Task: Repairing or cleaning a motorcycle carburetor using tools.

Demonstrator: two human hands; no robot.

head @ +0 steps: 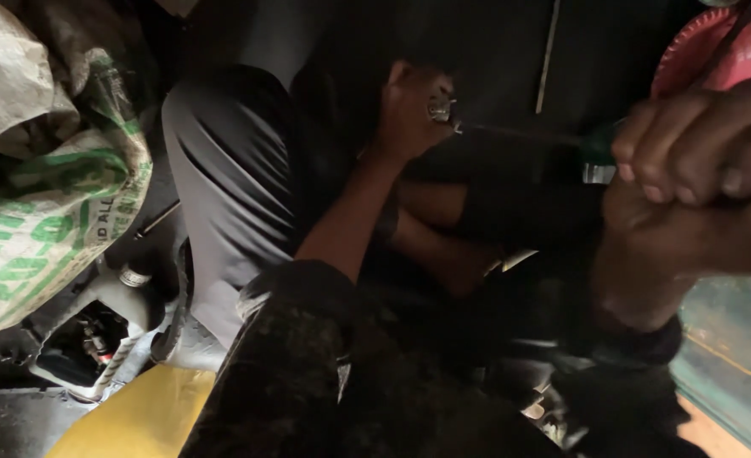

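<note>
My left hand [409, 114] reaches up into a dark recess, its fingers closed around a small shiny metal fitting [440, 108]. A thin dark tool shaft [520, 134] runs from that fitting to the right and ends in a green handle [600, 153]. My right hand [689, 161], large and close to the camera at the right edge, is clenched around that green-handled screwdriver. Most of the handle is hidden by the fingers. Dark sleeves cover both of my forearms lower in the frame.
A white woven sack with green print [44, 195] bulges at the left. A grey curved panel [231, 195] sits beside it, with a metal bracket [121, 314] below. A red ribbed disc [715, 47] is top right. A yellow surface [138, 416] lies bottom left and a teal floor [732, 339] bottom right.
</note>
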